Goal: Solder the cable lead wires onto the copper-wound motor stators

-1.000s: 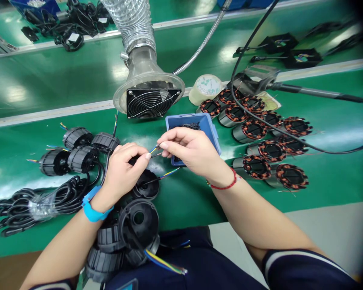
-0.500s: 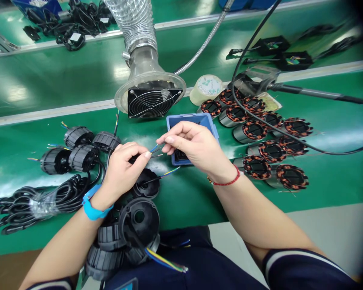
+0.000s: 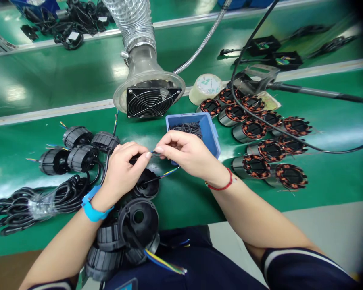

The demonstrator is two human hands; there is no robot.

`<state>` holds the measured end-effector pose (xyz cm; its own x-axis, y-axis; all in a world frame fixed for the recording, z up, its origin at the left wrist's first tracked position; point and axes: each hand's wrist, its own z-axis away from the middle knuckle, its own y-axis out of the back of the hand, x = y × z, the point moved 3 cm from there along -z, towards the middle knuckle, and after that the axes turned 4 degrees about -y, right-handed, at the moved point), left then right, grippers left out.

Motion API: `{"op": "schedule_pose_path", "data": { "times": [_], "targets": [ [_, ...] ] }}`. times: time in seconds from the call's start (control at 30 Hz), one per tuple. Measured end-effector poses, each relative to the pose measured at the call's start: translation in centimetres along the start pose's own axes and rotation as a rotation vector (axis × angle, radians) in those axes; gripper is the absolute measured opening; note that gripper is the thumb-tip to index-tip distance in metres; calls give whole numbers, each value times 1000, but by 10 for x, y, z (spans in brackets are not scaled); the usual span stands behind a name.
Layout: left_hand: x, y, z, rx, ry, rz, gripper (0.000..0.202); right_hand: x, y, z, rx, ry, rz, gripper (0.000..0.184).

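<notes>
My left hand [image 3: 124, 167] is closed in a pinch on thin wires coming from a black motor housing [image 3: 147, 183] on the green bench. My right hand [image 3: 187, 153] pinches the same wire ends [image 3: 153, 153] from the right, fingertips meeting those of the left hand. A second wire with yellow and blue tips [image 3: 169, 173] lies loose below the hands. Just behind my right hand stands a small blue tray [image 3: 211, 131] holding several short black sleeves [image 3: 187, 128].
More black housings [image 3: 78, 151] and a bundled black cable [image 3: 33, 203] lie at left; others sit stacked near my lap [image 3: 130, 233]. Several copper-wound stators [image 3: 260, 137] lie at right. A fume extractor fan [image 3: 149, 100], a tape roll [image 3: 206, 88] and a black cable [image 3: 320, 151] lie behind.
My right hand has come down and left from above the blue tray to the wire ends, closing its pinch against my left fingertips. The left hand has hardly moved.
</notes>
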<state>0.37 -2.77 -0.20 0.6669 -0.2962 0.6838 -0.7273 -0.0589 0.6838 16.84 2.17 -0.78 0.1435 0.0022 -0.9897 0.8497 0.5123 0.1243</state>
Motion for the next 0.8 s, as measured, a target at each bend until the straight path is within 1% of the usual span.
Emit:
{"op": "schedule_pose_path", "data": {
  "times": [0.13, 0.2, 0.27, 0.37, 0.43, 0.5, 0.63, 0.7, 0.8],
  "targets": [
    [-7, 2, 4, 96, 60, 94, 10, -4, 0, 3, -10, 90, 101, 7],
    [-10, 3, 5, 129, 66, 141, 17, -4, 0, 3, -14, 97, 143, 4],
    [-11, 4, 6, 140, 65, 144, 19, -4, -1, 3, -12, 89, 166, 5],
    [-10, 4, 6, 118, 55, 88, 19, -2, -3, 3, 18, 62, 141, 4],
    [-9, 3, 7, 80, 42, 46, 24, -2, -5, 2, 38, 47, 133, 4],
    [-7, 2, 7, 51, 31, 20, 31, -2, -8, 1, 25, 50, 164, 3],
    [-6, 2, 6, 46, 14, 21, 35, -4, -13, 1, -12, 74, 238, 6],
    [-6, 1, 5, 43, 9, 25, 35, -4, -13, 1, -21, 80, 228, 4],
    [-6, 0, 5, 42, 15, 33, 34, -5, -9, 2, 0, 94, 167, 10]
  ]
}}
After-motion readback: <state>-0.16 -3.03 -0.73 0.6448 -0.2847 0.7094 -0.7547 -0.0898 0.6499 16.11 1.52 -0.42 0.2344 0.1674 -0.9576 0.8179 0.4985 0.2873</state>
